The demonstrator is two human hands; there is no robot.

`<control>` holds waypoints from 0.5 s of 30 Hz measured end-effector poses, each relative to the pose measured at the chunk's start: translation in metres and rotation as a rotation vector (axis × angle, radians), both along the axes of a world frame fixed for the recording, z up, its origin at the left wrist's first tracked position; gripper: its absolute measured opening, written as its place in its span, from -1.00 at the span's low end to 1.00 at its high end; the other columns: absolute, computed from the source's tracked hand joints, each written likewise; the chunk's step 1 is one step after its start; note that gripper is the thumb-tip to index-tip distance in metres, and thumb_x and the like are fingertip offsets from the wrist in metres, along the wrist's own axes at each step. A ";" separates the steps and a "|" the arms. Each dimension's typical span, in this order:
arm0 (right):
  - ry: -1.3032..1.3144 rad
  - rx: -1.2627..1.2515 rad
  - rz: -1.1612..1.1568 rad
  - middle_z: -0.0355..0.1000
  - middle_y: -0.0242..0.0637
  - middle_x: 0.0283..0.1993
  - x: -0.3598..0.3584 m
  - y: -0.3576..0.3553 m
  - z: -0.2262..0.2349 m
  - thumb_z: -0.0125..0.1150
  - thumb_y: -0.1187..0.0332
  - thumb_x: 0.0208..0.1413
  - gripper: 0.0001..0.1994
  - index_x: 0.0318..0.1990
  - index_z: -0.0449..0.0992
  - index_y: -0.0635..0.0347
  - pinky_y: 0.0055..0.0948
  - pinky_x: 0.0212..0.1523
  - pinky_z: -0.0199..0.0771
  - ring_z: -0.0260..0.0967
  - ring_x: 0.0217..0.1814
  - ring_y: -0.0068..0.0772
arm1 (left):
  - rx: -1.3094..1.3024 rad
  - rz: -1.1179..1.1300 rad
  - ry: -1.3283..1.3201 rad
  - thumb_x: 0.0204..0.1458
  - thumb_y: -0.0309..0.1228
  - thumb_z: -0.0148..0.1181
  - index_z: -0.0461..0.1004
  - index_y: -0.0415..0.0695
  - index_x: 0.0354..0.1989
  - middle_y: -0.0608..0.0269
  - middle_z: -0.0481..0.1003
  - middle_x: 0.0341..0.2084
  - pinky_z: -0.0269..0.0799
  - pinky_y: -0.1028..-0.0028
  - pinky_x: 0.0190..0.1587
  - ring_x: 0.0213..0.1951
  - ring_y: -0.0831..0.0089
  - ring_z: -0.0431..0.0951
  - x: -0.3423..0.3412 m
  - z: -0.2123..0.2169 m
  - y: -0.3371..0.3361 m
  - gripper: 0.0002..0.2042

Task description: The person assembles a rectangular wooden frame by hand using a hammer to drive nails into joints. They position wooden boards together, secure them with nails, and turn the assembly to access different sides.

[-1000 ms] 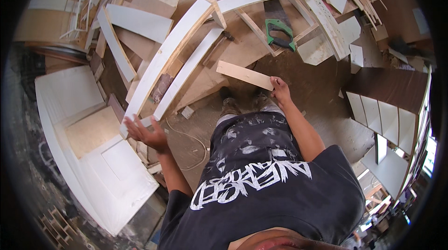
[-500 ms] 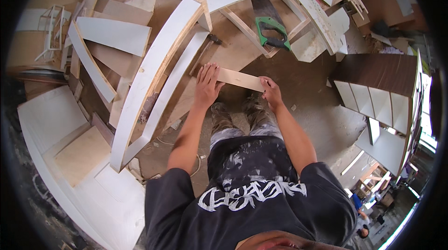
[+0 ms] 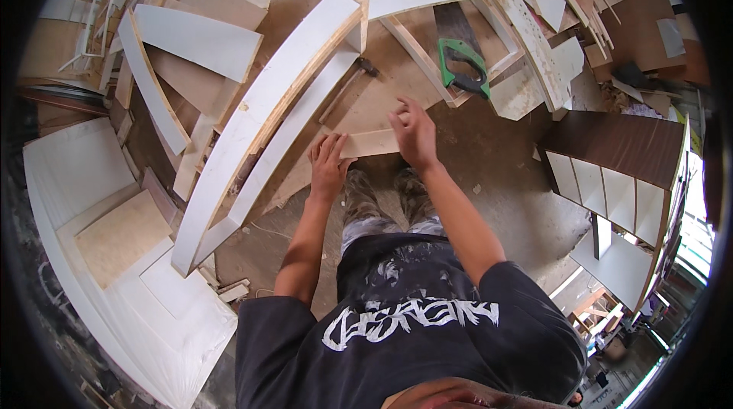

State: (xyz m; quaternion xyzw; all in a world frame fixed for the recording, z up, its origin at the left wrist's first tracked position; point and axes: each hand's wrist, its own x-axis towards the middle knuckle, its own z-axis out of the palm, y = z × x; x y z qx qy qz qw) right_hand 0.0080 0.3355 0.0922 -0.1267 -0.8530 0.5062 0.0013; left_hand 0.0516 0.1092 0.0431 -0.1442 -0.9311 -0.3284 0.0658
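A short, pale wooden board (image 3: 372, 143) lies crosswise in front of my legs, its right end partly hidden. Over its left end, my left hand (image 3: 328, 166) is closed, fingers on top. My right hand (image 3: 416, 134) is lifted at the board's right part, fingers loosely bent and apart, with nothing visible in them. Beyond my left hand a hammer (image 3: 342, 98) rests on a brown panel. A handsaw with a green and black handle (image 3: 450, 77) lies farther off to the right, its blade partly under a white strip.
A long white-faced frame (image 3: 267, 96) runs diagonally along my left side. Several board offcuts (image 3: 202, 39) are piled behind it. To the right stands a dark brown cabinet (image 3: 611, 138) with white compartments. A large white panel (image 3: 69, 172) lies at the far left.
My right hand has let go of the board's right end and moved left and up over it. My left hand still holds the left end, slightly lower in view.
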 end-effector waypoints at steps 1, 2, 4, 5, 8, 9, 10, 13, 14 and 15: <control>0.009 -0.006 -0.009 0.50 -0.06 -0.04 -0.018 -0.009 -0.001 0.35 0.34 0.14 -0.60 0.13 0.47 0.19 -0.20 -0.16 0.57 0.54 -0.18 -0.07 | -0.007 -0.031 0.004 -0.09 -0.30 0.45 0.46 -0.05 0.22 0.24 0.43 0.14 0.13 0.11 0.29 0.23 0.13 0.32 -0.004 0.001 -0.001 -0.39; -0.025 0.062 0.079 0.50 0.01 -0.05 -0.037 -0.019 -0.002 0.33 0.28 0.16 -0.58 0.13 0.43 0.20 -0.12 -0.12 0.56 0.54 -0.15 0.02 | -0.018 -0.065 0.008 -0.10 -0.30 0.46 0.46 -0.03 0.23 0.25 0.44 0.14 0.13 0.11 0.28 0.23 0.13 0.32 -0.008 0.002 -0.002 -0.38; -0.056 0.113 0.161 0.50 0.07 -0.07 -0.064 -0.048 -0.001 0.31 0.22 0.18 -0.57 0.13 0.39 0.20 -0.05 -0.08 0.54 0.54 -0.13 0.10 | -0.041 -0.082 0.029 -0.10 -0.28 0.46 0.45 -0.02 0.23 0.25 0.43 0.14 0.14 0.10 0.28 0.23 0.13 0.32 -0.008 -0.001 -0.006 -0.37; -0.109 0.205 0.151 0.50 0.14 -0.11 -0.073 -0.061 0.003 0.29 0.17 0.19 -0.55 0.11 0.36 0.23 0.00 -0.05 0.52 0.52 -0.08 0.18 | -0.048 -0.086 0.021 -0.10 -0.28 0.46 0.43 -0.02 0.23 0.25 0.42 0.14 0.14 0.10 0.28 0.23 0.13 0.32 -0.007 -0.003 -0.007 -0.36; -0.128 0.305 0.064 0.50 0.25 -0.17 -0.091 -0.090 -0.006 0.25 0.13 0.21 -0.53 0.07 0.29 0.27 0.06 -0.01 0.50 0.50 -0.03 0.30 | -0.079 -0.124 0.014 -0.08 -0.27 0.45 0.40 -0.01 0.25 0.24 0.41 0.14 0.13 0.10 0.29 0.23 0.12 0.32 -0.009 -0.007 -0.010 -0.36; -0.089 0.320 0.007 0.49 0.30 -0.20 -0.094 -0.093 -0.014 0.23 0.14 0.21 -0.54 0.05 0.26 0.29 0.07 0.00 0.50 0.48 -0.02 0.34 | -0.077 -0.132 0.005 -0.05 -0.25 0.44 0.39 0.01 0.25 0.24 0.40 0.16 0.11 0.08 0.29 0.24 0.09 0.30 -0.010 -0.008 -0.010 -0.37; -0.098 0.327 -0.006 0.49 0.30 -0.20 -0.099 -0.089 -0.020 0.23 0.14 0.21 -0.54 0.05 0.26 0.29 0.07 0.00 0.50 0.48 -0.02 0.34 | -0.069 -0.134 -0.009 -0.02 -0.22 0.43 0.38 0.02 0.25 0.24 0.39 0.17 0.10 0.06 0.29 0.25 0.05 0.28 -0.009 -0.007 -0.007 -0.38; -0.022 0.106 -0.179 0.49 0.35 -0.17 -0.102 -0.074 -0.033 0.24 0.18 0.19 -0.55 0.03 0.25 0.31 0.11 0.04 0.49 0.48 -0.04 0.38 | -0.097 -0.179 0.010 -0.04 -0.26 0.43 0.39 -0.04 0.25 0.23 0.41 0.13 0.12 0.11 0.27 0.22 0.13 0.32 -0.015 -0.004 -0.006 -0.38; -0.073 0.130 -0.160 0.49 0.37 -0.16 -0.099 -0.068 -0.036 0.19 0.25 0.19 -0.60 0.03 0.25 0.32 0.14 0.03 0.48 0.49 -0.06 0.38 | -0.087 -0.183 0.010 -0.04 -0.26 0.43 0.39 -0.04 0.25 0.23 0.41 0.13 0.12 0.11 0.27 0.22 0.13 0.32 -0.016 -0.005 -0.007 -0.38; -0.125 0.154 -0.142 0.49 0.40 -0.15 -0.097 -0.062 -0.038 0.15 0.31 0.19 -0.64 0.03 0.25 0.32 0.17 0.03 0.47 0.49 -0.07 0.38 | -0.086 -0.200 0.040 -0.04 -0.24 0.43 0.39 -0.04 0.24 0.23 0.40 0.13 0.12 0.11 0.26 0.21 0.13 0.32 -0.017 -0.005 -0.008 -0.38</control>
